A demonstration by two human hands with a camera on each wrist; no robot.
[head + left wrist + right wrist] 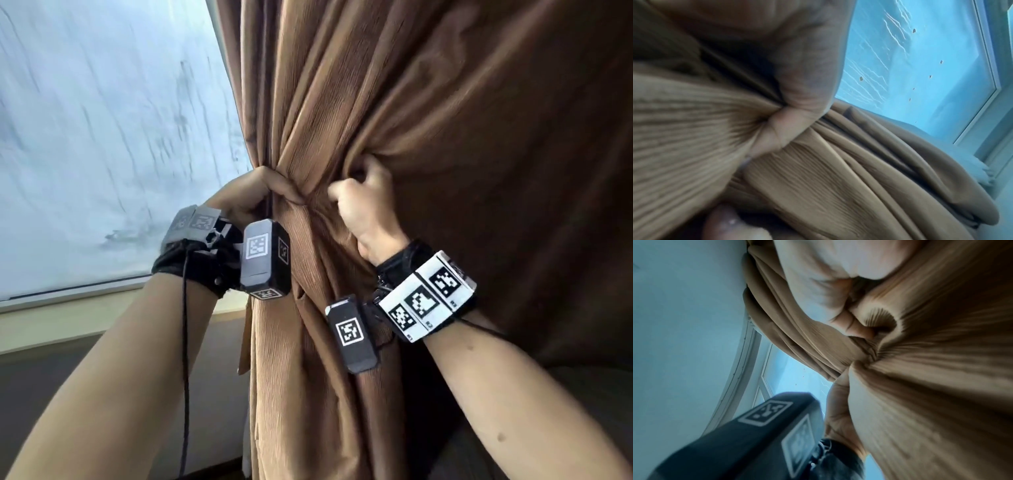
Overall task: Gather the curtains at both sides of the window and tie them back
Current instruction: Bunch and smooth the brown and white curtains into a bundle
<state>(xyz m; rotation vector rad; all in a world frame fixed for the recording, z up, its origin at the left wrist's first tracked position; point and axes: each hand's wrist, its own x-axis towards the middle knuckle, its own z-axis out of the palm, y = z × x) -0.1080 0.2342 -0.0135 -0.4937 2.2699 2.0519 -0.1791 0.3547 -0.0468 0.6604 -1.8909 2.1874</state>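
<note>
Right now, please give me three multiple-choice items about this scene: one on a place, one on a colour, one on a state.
1. Where is the window relative to the curtain?
A. on its left
B. on its right
C. behind the camera

2. What colour is the curtain?
A. white
B. brown
C. green

3. What is the right hand doing?
A. hanging free
B. lying flat on the sill
C. gripping curtain fabric

Answers:
1. A: in the head view the pale glass fills the left side and the curtain the right.
2. B: the fabric is brown in all three views.
3. C: its fingers curl into the folds, while the left hand grips the gathered bunch.
</note>
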